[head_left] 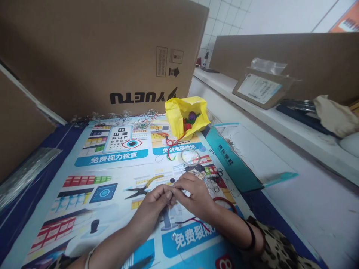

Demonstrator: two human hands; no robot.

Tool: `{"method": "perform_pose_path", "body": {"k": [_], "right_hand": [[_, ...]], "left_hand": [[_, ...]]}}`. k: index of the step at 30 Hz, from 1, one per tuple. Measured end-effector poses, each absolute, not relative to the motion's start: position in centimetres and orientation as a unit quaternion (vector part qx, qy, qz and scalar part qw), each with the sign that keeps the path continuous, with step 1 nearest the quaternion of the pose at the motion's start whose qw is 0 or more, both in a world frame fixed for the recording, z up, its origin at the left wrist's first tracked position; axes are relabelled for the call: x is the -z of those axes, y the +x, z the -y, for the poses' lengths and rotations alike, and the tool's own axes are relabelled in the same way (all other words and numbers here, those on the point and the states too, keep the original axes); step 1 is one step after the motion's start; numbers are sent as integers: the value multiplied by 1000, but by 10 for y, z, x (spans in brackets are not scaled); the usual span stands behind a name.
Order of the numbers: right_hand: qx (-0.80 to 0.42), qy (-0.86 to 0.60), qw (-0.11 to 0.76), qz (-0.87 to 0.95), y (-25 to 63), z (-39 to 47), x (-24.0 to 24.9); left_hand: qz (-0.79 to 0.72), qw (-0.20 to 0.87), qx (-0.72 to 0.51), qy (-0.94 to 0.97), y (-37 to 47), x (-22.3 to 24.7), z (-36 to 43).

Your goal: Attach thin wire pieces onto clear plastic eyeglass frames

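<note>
Fingertips meet over the middle of the worktop [53, 166], the left hand [158, 198] and the right hand [195, 192] both pinched narrow — any small piece between them is hidden, so what either holds cannot be told. Pliers [141, 191] with yellow handles lie just beside the left hand, their dark jaws toward the left edge. A dark red cord [193, 220] lies below the right hand, toward the near edge. A round dish [190, 157] sits beyond the fingers, and past it red strands [171, 145] trail from an open yellow bag [173, 116] near the far right corner. A turquoise box [232, 160] stands along the right edge; clear packets [28, 172] lie at the left. Tangled wires [120, 118] line the far edge — before a big brown carton [84, 56].
</note>
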State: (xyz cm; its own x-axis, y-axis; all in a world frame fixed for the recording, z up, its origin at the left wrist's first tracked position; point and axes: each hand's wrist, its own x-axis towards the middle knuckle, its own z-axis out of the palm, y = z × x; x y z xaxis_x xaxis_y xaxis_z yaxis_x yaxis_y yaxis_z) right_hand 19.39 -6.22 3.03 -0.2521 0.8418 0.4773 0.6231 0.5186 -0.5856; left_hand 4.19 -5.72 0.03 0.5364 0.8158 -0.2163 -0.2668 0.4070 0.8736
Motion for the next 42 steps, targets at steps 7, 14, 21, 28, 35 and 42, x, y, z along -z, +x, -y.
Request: {"method": "perform_pose_path", "body": {"k": [7,14,21,28,35,42], "right_hand": [[-123,-590,156,783,251,26,-41],[-47,-666,37,743,299,-23,-36],[-49,-654,1,755,292,-34,-25],[-83,-637,44,765,291,-42,-26],[-326,-578,291,689,260,-4,-31],[-719,-373,471,349,211,51,-18]], "left_hand": [[-357,785,-363,353,41,0,54],[-334,805,-361,332,38,2,53],[-330,807,-357,335,39,2,51],[-328,813,-351,328,38,-3,52],[-337,795,-364,351,39,-5,53],[-346,756,-369,416,38,-13,60]]}}
